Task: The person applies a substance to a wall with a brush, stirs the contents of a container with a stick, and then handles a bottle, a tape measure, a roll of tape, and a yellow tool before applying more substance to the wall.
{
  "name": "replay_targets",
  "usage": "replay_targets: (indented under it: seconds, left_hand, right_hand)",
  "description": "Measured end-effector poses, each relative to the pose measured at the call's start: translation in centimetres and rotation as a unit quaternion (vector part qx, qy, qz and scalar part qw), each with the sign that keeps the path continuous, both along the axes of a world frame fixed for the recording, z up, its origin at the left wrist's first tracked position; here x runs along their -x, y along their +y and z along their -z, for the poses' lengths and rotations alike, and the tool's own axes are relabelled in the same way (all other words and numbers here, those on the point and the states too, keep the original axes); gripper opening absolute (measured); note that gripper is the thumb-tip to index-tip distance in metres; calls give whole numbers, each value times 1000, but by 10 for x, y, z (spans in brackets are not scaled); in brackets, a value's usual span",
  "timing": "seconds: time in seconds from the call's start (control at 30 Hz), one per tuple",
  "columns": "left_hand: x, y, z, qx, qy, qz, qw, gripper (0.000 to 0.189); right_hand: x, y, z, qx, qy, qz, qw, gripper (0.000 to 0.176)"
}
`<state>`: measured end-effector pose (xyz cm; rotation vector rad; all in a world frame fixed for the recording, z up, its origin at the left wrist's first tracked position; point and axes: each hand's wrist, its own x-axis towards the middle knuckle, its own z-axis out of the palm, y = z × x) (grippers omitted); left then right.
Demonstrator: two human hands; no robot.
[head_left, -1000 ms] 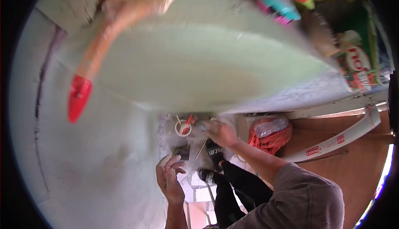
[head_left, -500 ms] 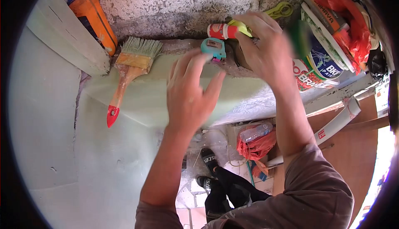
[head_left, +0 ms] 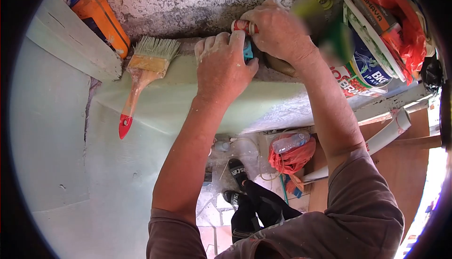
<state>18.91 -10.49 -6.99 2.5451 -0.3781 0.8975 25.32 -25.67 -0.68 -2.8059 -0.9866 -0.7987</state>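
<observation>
My left hand (head_left: 223, 66) is closed over the teal tape measure (head_left: 247, 51), which shows between thumb and fingers above the ledge. Just right of it, my right hand (head_left: 278, 29) has its fingers wrapped round a small red and white container (head_left: 244, 26), whose end sticks out to the left. The two hands are close together. Left of them a wide paintbrush (head_left: 148, 66) with a red-tipped handle lies on the pale green ledge (head_left: 183, 99), bristles toward the wall.
An orange bottle (head_left: 101, 21) with a blue cap leans at the upper left. Paint buckets (head_left: 369, 66) and a red plastic bag (head_left: 400, 14) crowd the right end. Below are another red bag (head_left: 294, 158), a white pipe (head_left: 388, 131) and my feet.
My left hand has moved up and closed over the tape measure. My right hand has moved left and taken hold of the red and white container.
</observation>
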Motion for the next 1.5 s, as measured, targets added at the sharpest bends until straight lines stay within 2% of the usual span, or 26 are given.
replay_targets:
  seconds: [0.07,0.17,0.27,0.3,0.4,0.43,0.53,0.57,0.67,0.77,0.87,0.9,1.0,1.07,1.13,1.23,1.33,1.4,1.43,1.5]
  left_hand:
    - [3,2,-3,12,-23,-1,1000,51]
    - [16,7,-14,58,-56,13,997,53]
    - [42,14,-21,134,-61,37,988,55]
    - [54,17,-22,173,-46,51,983,55]
    - [88,25,-14,271,-6,85,959,60]
    - [99,26,-13,293,9,83,952,61]
    - [120,28,-5,332,34,77,940,61]
    - [125,27,-4,342,44,74,936,61]
    - [140,24,3,364,61,66,927,61]
    - [158,26,16,368,91,81,922,59]
    - [186,27,29,390,160,56,905,57]
    - [195,28,39,385,179,36,905,57]
    - [219,38,88,396,228,-17,889,55]
    - [236,48,135,421,247,-42,872,53]
    - [247,59,179,423,288,-99,854,54]
    - [258,75,275,452,320,-165,816,57]
    - [263,80,354,418,346,-209,813,57]
    - [270,73,412,416,347,-226,810,57]
    - [271,66,437,421,354,-230,803,57]
    - [277,53,491,425,351,-224,804,57]
  right_hand:
    - [-1,-4,0,-33,-24,-24,999,18]
    - [4,-7,-6,-61,-40,-12,997,22]
    - [25,-10,-21,-134,-9,-42,990,28]
    - [42,-13,-32,-144,27,-31,989,40]
    - [79,-25,-48,-261,89,-22,961,39]
    - [87,-31,-52,-242,89,11,966,40]
    - [85,-52,-56,-156,41,20,987,40]
    - [84,-53,-54,-152,0,21,988,31]
    - [85,-58,-55,-105,17,69,992,32]
    - [95,-61,-55,-204,114,6,972,32]
    - [116,-61,-33,-317,290,-70,901,33]
    - [129,-63,-22,-287,319,-62,901,35]
    - [159,-59,59,-276,441,-52,852,37]
    - [171,-51,123,-223,536,-4,814,39]
    - [172,-41,196,-150,578,34,801,39]
    - [167,-37,334,-94,592,61,798,40]
    - [167,-42,454,-110,619,82,773,41]
    - [176,-50,537,-89,591,142,789,38]
    - [178,-51,572,-79,570,169,800,36]
    - [182,-50,621,-72,576,212,786,34]
